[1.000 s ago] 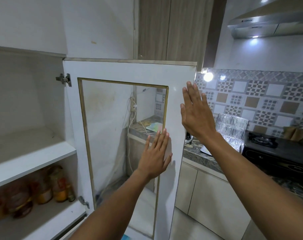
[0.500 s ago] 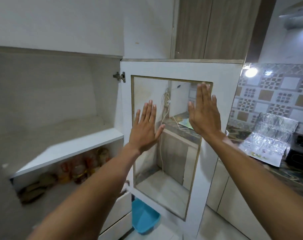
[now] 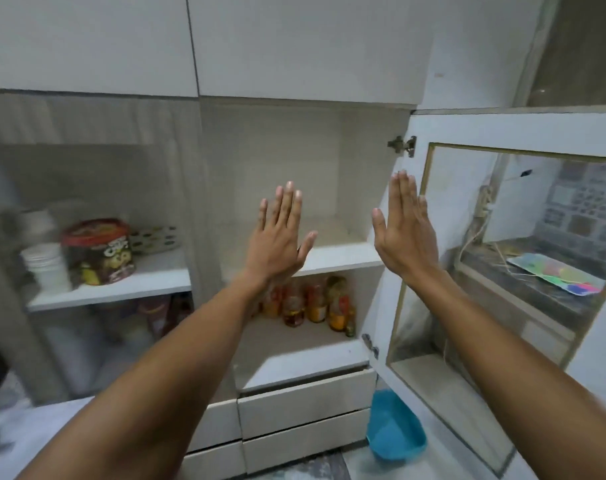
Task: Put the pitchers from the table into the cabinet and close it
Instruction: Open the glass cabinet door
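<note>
a: status of the hands?

b: left hand (image 3: 275, 244) and right hand (image 3: 403, 233) are both raised, flat, fingers extended, gripping nothing. neither touches a surface in this view.

a: what has changed?

b: a second ago both palms were held up against the glass-panel door (image 3: 502, 258). the view has since swung left; the hands are now in front of the open cabinet compartment (image 3: 294, 161), and the door stands wide open at the right on its upper hinge (image 3: 402, 146).

a: contents of the cabinet?

b: the upper shelf (image 3: 343, 258) of the open compartment is bare. below it stands a row of sauce bottles (image 3: 308, 303). the neighbouring section at the left holds a snack tub (image 3: 99, 251) beside stacked white cups (image 3: 47, 268).

a: location of the pitchers?

b: not in view — no pitcher and no clearly identifiable table appear in frame.

a: task implication?

b: judged from this frame, the cabinet is opened and ready — placement has not begun. the likely next step is to fetch the pitchers, load the bare shelf, then shut the door.
</note>
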